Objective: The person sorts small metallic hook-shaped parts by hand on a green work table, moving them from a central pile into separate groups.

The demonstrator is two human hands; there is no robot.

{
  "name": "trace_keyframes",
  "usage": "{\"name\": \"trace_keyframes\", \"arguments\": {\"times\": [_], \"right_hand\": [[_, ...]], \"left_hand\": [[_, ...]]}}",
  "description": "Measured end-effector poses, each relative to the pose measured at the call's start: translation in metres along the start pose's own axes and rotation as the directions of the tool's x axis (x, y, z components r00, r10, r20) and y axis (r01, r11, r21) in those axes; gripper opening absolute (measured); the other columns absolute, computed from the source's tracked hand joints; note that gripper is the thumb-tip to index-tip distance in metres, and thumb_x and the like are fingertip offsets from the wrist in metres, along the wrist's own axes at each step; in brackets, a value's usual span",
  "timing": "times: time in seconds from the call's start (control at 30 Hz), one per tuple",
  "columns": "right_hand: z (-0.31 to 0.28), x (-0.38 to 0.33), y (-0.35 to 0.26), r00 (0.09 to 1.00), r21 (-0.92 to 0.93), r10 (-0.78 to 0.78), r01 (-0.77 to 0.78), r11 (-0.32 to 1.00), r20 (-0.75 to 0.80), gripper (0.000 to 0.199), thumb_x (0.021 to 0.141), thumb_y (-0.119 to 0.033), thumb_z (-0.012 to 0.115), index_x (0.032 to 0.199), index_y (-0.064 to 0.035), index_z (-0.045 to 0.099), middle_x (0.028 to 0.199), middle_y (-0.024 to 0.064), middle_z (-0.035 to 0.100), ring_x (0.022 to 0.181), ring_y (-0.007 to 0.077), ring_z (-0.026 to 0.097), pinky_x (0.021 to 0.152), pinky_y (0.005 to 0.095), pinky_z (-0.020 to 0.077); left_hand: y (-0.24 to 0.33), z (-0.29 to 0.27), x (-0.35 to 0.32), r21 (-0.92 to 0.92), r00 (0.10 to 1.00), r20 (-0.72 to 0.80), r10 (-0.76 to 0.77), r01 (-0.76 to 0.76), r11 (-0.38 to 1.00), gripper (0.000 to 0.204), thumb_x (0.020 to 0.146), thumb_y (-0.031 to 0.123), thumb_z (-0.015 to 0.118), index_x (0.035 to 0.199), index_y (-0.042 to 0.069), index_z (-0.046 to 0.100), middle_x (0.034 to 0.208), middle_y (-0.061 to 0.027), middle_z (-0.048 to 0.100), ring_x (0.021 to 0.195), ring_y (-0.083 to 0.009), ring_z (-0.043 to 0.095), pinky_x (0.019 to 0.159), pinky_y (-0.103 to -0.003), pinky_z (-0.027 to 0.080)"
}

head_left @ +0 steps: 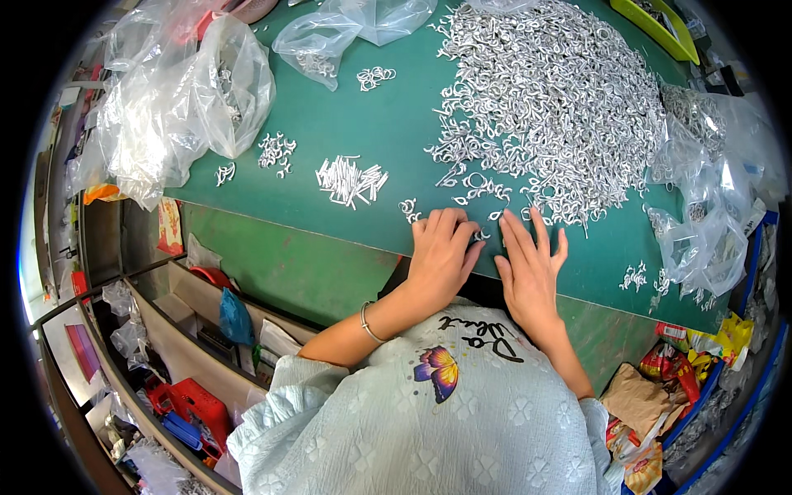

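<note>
At the near edge of a green tabletop [289, 194], my left hand [441, 256] has its fingers bent down and close together. Its thumb and forefinger meet at a small curved silver metal piece [481, 236]. To the right, my right hand [530, 268] rests with its fingers stretched and spread, holding nothing I can see. The fingertips lie by the near edge of a large heap of small silver metal pieces [553, 99], many hook- or ring-shaped. Just left of my left hand sits a little cluster of silver pieces [409, 210].
Short silver rods [351, 181] lie in a pile to the left, with small curved pieces [276, 153] beyond. Clear plastic bags stand at left [177, 107] and right [709, 198]. A yellow-green tray [660, 29] is at the far right. Below left is an open drawer [194, 305].
</note>
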State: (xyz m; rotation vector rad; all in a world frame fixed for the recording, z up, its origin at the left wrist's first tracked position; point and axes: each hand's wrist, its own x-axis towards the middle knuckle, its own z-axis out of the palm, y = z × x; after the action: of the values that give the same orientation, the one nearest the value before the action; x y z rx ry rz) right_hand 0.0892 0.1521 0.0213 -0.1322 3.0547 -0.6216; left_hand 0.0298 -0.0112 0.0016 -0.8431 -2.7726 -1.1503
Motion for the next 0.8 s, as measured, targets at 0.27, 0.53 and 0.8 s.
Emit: {"name": "trace_keyframes", "arguments": {"times": [0.27,0.53,0.8], "right_hand": [[-0.007,-0.017,-0.004,0.996,0.102,-0.062,0.056,0.993,0.063,0.048,0.086,-0.016,0.060,0.132,-0.0031,0.054,0.145,0.0048,0.045,0.142,0.0317,0.028,0.109,0.0653,0.0085],[-0.010,-0.030,0.013,0.997,0.168,0.001,0.012,0.986,-0.073,0.044,0.087,-0.012,0.057,0.130,-0.0032,0.056,0.145,0.0060,0.047,0.142,0.0293,0.030,0.110,0.0637,0.0081],[-0.001,-0.041,0.015,0.993,-0.127,0.036,-0.021,0.992,0.116,0.065,0.083,-0.022,0.068,0.141,-0.0064,0.044,0.152,0.0020,0.035,0.144,0.0271,0.025,0.110,0.0669,0.0158]], "left_hand": [[0.000,-0.005,-0.002,-0.046,1.000,0.008,0.030,-0.029,0.999,0.039,0.076,0.005,0.073,0.113,0.008,0.063,0.112,-0.0080,0.055,0.105,-0.0257,0.052,0.085,-0.039,0.036],[0.000,-0.010,-0.002,0.004,0.991,0.078,0.110,-0.111,0.994,0.035,0.079,0.007,0.070,0.113,0.009,0.064,0.120,-0.0092,0.055,0.112,-0.0289,0.050,0.089,-0.042,0.036],[-0.016,-0.008,-0.005,-0.006,0.994,-0.046,0.097,-0.097,0.995,0.027,0.074,0.003,0.074,0.100,0.006,0.068,0.108,-0.0064,0.061,0.103,-0.0262,0.057,0.087,-0.041,0.036]]}}
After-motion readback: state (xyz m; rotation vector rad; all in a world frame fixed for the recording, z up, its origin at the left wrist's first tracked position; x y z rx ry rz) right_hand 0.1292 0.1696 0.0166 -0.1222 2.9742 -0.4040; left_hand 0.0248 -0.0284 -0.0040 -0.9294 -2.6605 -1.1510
